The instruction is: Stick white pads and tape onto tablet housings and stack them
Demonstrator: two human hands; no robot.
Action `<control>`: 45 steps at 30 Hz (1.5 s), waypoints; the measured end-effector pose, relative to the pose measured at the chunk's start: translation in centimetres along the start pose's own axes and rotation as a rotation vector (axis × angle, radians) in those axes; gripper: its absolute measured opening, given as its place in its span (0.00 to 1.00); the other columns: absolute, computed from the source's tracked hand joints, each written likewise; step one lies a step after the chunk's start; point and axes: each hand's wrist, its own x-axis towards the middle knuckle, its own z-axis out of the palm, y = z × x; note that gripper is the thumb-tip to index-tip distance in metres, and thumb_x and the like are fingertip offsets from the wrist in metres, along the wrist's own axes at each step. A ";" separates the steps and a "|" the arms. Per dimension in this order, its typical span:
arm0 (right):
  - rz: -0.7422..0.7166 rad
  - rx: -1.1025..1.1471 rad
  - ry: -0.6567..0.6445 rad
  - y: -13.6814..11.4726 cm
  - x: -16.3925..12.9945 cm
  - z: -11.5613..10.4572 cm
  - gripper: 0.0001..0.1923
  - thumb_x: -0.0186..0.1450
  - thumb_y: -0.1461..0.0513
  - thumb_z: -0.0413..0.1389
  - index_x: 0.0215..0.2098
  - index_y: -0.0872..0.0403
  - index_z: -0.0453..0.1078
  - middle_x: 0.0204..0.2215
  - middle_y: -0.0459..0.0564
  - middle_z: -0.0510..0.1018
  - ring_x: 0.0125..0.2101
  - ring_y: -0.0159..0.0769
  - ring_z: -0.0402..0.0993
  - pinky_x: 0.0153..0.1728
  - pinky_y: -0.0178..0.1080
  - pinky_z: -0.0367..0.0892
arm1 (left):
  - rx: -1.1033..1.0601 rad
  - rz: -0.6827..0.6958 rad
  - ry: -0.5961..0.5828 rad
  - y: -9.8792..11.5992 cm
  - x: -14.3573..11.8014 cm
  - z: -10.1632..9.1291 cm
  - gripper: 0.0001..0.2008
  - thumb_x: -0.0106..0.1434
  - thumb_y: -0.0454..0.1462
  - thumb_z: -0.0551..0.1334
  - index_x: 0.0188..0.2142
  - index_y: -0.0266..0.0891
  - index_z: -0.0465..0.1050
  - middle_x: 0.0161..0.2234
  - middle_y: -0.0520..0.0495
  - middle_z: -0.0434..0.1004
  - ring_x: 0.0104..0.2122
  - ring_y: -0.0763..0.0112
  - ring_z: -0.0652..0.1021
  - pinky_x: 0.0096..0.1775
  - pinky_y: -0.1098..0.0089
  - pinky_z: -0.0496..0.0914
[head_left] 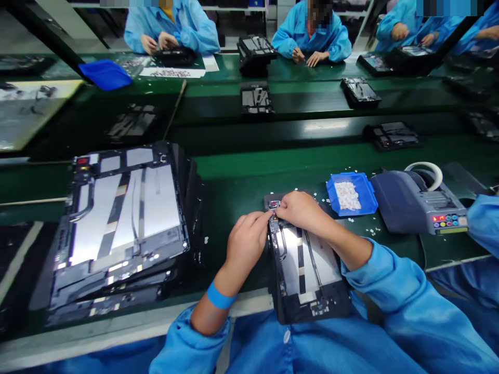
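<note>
An opened tablet (323,259) lies at the table's front edge before me, its silver battery area and dark ribbon cables showing. At its far left corner, beside a small camera part, my left hand (246,240) is closed, thumb and forefinger pressed together. Opposite it, my right hand (302,209) reaches across the tablet's top end in a pinch, its fingertips almost meeting those of the left. Whatever is between the fingertips is too small and too covered to name. A blue wristband (220,296) circles my left wrist.
A stack of opened tablets (128,208) stands at left. Right of my hands are a blue tray (371,196) of small white pieces, scattered bits, and a tape dispenser (405,202). Across the bench, co-workers in blue sleeves (198,31) work; more tablets (360,92) lie along the line.
</note>
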 end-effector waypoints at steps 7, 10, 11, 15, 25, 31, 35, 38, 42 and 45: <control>-0.067 0.033 0.016 1.0 -0.2 0.3 0.11 0.67 0.59 0.59 0.29 0.53 0.79 0.27 0.50 0.82 0.29 0.37 0.76 0.29 0.36 0.58 | 0.193 0.040 -0.105 0.3 0.3 -0.2 0.17 0.72 0.33 0.57 0.55 0.44 0.79 0.46 0.39 0.82 0.38 0.57 0.76 0.39 0.60 0.70; -0.270 0.090 0.126 2.8 -1.6 1.6 0.10 0.71 0.63 0.55 0.41 0.53 0.80 0.37 0.51 0.82 0.38 0.36 0.76 0.39 0.35 0.64 | 0.211 0.047 -0.142 0.2 0.4 -0.4 0.17 0.72 0.32 0.56 0.54 0.43 0.79 0.45 0.40 0.81 0.37 0.58 0.75 0.37 0.61 0.70; -0.356 0.086 0.156 3.4 -2.2 2.2 0.11 0.72 0.65 0.54 0.46 0.53 0.79 0.39 0.51 0.82 0.40 0.37 0.75 0.42 0.35 0.65 | 0.183 0.049 -0.145 0.0 0.5 -0.4 0.18 0.72 0.32 0.55 0.54 0.44 0.80 0.44 0.41 0.81 0.37 0.59 0.74 0.38 0.61 0.70; -0.581 -0.054 0.159 4.9 -3.7 3.6 0.18 0.73 0.67 0.53 0.57 0.48 0.76 0.41 0.52 0.78 0.41 0.38 0.70 0.45 0.38 0.65 | 0.004 -0.004 -0.129 -0.7 0.8 -0.4 0.19 0.71 0.30 0.54 0.53 0.44 0.80 0.44 0.43 0.81 0.39 0.61 0.76 0.42 0.62 0.71; -0.573 0.177 0.267 5.5 -5.5 0.0 0.18 0.73 0.68 0.49 0.55 0.52 0.76 0.44 0.54 0.81 0.44 0.40 0.75 0.48 0.41 0.70 | -0.315 -0.392 -0.114 -0.2 4.0 -0.2 0.12 0.66 0.39 0.60 0.45 0.42 0.80 0.38 0.45 0.83 0.36 0.61 0.80 0.38 0.66 0.72; 0.067 0.662 0.698 11.1 -15.7 1.4 0.10 0.71 0.56 0.55 0.42 0.50 0.77 0.31 0.49 0.80 0.31 0.38 0.77 0.34 0.41 0.73 | -0.697 -0.520 -0.284 -1.3 6.0 1.2 0.15 0.53 0.48 0.69 0.29 0.41 0.72 0.22 0.53 0.74 0.23 0.69 0.72 0.26 0.72 0.63; 0.473 0.832 1.035 17.1 -20.0 2.1 0.16 0.69 0.49 0.51 0.31 0.49 0.69 0.19 0.43 0.70 0.17 0.32 0.64 0.19 0.36 0.61 | -0.736 -0.559 -0.342 -2.5 6.7 2.0 0.26 0.49 0.60 0.71 0.28 0.42 0.71 0.21 0.54 0.73 0.23 0.71 0.71 0.26 0.74 0.63; 0.560 0.743 1.048 21.1 -21.4 0.3 0.26 0.69 0.46 0.43 0.21 0.50 0.67 0.18 0.47 0.72 0.18 0.29 0.68 0.20 0.39 0.55 | -0.736 -0.552 -0.339 -3.5 6.7 2.8 0.31 0.49 0.67 0.69 0.31 0.43 0.73 0.22 0.55 0.75 0.25 0.71 0.72 0.28 0.73 0.64; 0.513 0.439 0.881 23.8 -21.2 -1.7 0.39 0.70 0.47 0.28 0.10 0.52 0.60 0.16 0.55 0.73 0.21 0.26 0.74 0.24 0.47 0.52 | -0.735 -0.550 -0.314 -4.5 6.0 3.4 0.36 0.44 0.71 0.68 0.34 0.45 0.75 0.24 0.52 0.78 0.26 0.66 0.75 0.27 0.70 0.67; 0.456 0.281 0.857 24.6 -20.7 -1.7 0.38 0.73 0.47 0.31 0.12 0.51 0.60 0.18 0.55 0.75 0.23 0.28 0.75 0.24 0.42 0.54 | -0.747 -0.565 -0.284 -4.8 5.5 3.4 0.39 0.40 0.73 0.67 0.36 0.46 0.77 0.25 0.51 0.80 0.27 0.65 0.77 0.27 0.69 0.68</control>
